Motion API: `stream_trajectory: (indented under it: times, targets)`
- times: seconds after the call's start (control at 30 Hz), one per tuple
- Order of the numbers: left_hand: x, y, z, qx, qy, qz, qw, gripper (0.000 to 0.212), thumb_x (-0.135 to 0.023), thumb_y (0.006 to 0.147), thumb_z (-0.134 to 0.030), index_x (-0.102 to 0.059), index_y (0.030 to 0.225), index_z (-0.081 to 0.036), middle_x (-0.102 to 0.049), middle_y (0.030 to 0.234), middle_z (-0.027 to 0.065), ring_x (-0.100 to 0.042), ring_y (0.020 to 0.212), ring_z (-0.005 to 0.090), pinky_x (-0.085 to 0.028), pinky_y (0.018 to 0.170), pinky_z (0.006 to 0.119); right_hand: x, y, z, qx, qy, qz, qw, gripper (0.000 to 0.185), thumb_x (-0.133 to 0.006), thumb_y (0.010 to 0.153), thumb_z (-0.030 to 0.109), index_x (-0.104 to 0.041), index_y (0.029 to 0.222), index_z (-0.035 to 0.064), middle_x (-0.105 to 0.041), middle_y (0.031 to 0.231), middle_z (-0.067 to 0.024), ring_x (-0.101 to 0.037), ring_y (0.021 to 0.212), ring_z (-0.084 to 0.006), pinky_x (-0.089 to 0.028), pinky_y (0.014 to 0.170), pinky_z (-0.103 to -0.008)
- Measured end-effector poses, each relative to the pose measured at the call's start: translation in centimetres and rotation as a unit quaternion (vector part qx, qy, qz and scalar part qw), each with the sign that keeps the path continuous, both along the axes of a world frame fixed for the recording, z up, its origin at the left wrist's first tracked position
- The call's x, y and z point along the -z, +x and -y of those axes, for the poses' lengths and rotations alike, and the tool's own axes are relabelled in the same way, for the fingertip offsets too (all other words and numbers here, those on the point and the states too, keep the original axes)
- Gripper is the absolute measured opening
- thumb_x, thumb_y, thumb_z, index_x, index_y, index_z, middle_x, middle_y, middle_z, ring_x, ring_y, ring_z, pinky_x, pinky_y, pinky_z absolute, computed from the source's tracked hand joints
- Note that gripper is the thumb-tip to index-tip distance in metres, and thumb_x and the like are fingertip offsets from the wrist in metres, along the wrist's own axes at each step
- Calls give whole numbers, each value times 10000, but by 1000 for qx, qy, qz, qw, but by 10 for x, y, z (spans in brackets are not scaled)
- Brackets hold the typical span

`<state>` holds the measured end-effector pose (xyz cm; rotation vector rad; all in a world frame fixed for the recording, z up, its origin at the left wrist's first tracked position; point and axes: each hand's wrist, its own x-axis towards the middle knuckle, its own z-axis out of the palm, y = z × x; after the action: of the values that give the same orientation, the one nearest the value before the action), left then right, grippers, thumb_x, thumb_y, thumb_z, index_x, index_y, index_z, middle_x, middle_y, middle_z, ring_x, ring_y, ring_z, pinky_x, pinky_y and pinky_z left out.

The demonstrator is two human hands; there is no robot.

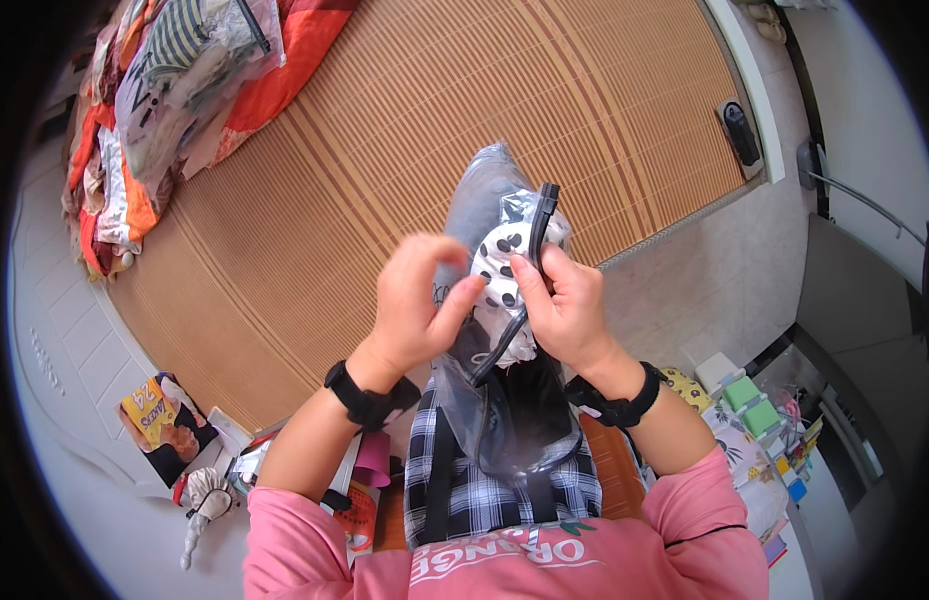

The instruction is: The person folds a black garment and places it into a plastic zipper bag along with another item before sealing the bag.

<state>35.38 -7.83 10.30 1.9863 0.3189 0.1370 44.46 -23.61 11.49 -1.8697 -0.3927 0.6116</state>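
Observation:
A clear plastic zip bag [461, 401] with a black zipper edge hangs over my lap, its mouth gaping towards me. White cloth with black dots [500, 251] shows at the bag's mouth, and grey-blue cloth [483, 191] fills its far part. My right hand [566, 300] pinches the bag's zipper edge beside the dotted cloth. On the other side, my left hand [427, 296] is raised over the bag, slightly blurred, thumb and fingers apart with nothing plainly held. Both wrists wear black bands.
A bed with a bamboo mat [344, 195] lies ahead. At its far left are a heaped red and orange quilt [284, 75] and another filled clear bag [164, 105]. A black device [738, 133] rests at the right edge. Green boxes [751, 405] and small goods stand at lower right.

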Motion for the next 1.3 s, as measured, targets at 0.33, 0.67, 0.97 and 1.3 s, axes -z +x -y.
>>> stream_trajectory:
  times: [0.33, 0.67, 0.97, 1.3]
  targets:
    - [31, -30, 51, -35, -4, -73, 997, 669, -532, 907, -527, -421, 1465, -174, -221, 1583, 161, -114, 1455, 469, -23, 1076, 713, -9, 11, 15, -60, -43, -41, 996, 150, -637, 917, 128, -600, 850, 0, -604, 594, -140, -611, 490, -228, -442, 458, -333]
    - [28, -13, 72, -26, 142, -56, 988, 593, -548, 878, -201, -432, 1453, -115, -259, 1579, 140, -194, 1460, 394, -53, 1115, 675, 9, 8, 3, -66, -22, 22, 997, 128, -662, 806, 41, -553, 746, 14, -537, 580, -108, -539, 470, -228, -434, 459, -335]
    - [44, 3, 80, -77, 188, -60, 977, 617, -527, 884, -230, -375, 1456, -59, -301, 1531, 182, -256, 1428, 380, -125, 1128, 620, 26, 22, -8, -96, -15, 55, 994, 108, -637, 806, 43, -535, 788, 11, -583, 663, -185, -590, 551, -348, -472, 493, -402]
    - [45, 10, 86, -86, 154, -32, 984, 581, -547, 879, -227, -431, 1423, -61, -353, 1515, 166, -291, 1419, 358, -106, 1133, 614, 23, 19, -7, -65, -32, 74, 995, 118, -614, 815, 32, -498, 798, 19, -546, 655, -174, -574, 574, -367, -455, 508, -426]
